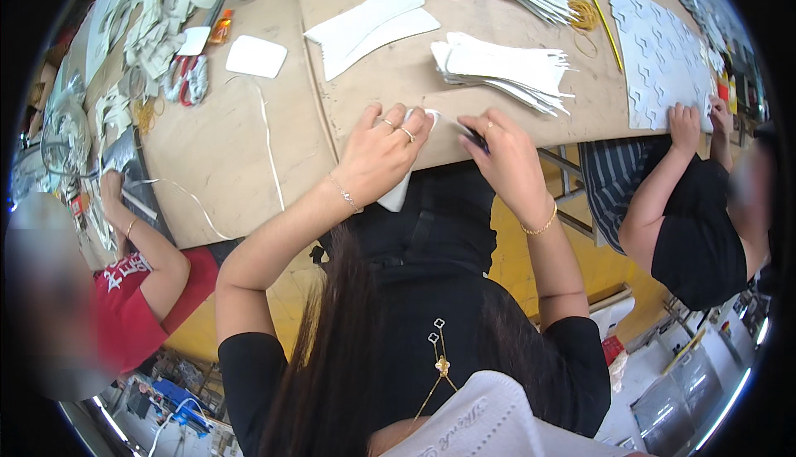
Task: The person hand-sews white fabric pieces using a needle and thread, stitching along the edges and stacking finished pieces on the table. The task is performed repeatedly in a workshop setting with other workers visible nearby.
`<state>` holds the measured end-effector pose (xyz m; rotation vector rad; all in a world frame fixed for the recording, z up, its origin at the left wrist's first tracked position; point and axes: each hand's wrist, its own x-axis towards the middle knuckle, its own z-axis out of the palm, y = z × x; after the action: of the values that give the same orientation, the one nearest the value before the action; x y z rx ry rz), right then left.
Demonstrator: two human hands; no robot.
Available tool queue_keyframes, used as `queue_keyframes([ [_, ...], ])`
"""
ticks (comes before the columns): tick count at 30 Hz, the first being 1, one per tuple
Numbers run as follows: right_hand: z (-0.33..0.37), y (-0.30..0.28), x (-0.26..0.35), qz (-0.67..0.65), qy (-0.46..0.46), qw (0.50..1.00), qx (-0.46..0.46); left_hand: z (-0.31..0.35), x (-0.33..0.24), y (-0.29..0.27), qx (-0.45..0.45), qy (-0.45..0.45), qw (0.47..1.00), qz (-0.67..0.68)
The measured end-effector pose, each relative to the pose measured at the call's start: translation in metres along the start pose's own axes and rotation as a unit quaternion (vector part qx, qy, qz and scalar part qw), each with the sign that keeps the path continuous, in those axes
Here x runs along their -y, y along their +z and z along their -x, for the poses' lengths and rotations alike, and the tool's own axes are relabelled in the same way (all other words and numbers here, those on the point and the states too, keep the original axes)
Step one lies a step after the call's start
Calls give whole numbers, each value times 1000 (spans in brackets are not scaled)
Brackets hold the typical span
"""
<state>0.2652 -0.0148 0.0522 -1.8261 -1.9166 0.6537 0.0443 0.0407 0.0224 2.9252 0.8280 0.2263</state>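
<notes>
Holding a white piece [396, 197] in the left hand [383, 154], at the front edge of the worktop [211, 154]. Piece: flat, long, rounded upper corner; middle hidden under the hand, lower end sticking out past the edge over the person's dark clothing. Left grip: fingers curled over the piece. Right hand [504, 158] just beside, grip closed around a small dark tool [475, 138]; too blurred to tell the type.

Materials: worktop faced in brown, paper-like sheet with a seam. 2 stacks [503, 71] of thin white pieces, layered, uneven tips at right. 2 loose white pieces [377, 30] overlap farther in. Pale sheet [663, 59] at right has rows of zigzag cuts.

Room: brown surface left of the left forearm, crossed by a thin white cord [269, 142]; nearer stack sits just beyond the right hand.
</notes>
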Motion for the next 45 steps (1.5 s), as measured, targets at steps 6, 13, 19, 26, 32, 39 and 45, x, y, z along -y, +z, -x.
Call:
queue_keyframes([
  [6, -60, 36, 26, 59, -83, 995, -8, 28, 1, 2, -62, -135, 989, -10],
  [13, -50, 41, 36, 76, -107, 991, -5, 29, 10, 9, -94, -149, 983, 47],
  [19, -5, 45, 50, 62, -86, 994, -13, 25, 16, 4, -80, -145, 982, 94],
  [26, 17, 55, 55, 44, -54, 998, -11, 25, 22, 2, -70, -153, 973, 156],
  [32, 17, 53, 55, 58, -57, 997, 6, 23, 25, -3, -61, -158, 971, 168],
  [39, 18, 56, 55, 64, -27, 997, 24, 22, 26, -2, -56, -174, 965, 187],
  [45, 17, 52, 58, 61, -19, 998, 23, 20, 25, -2, -55, -180, 963, 191],
])
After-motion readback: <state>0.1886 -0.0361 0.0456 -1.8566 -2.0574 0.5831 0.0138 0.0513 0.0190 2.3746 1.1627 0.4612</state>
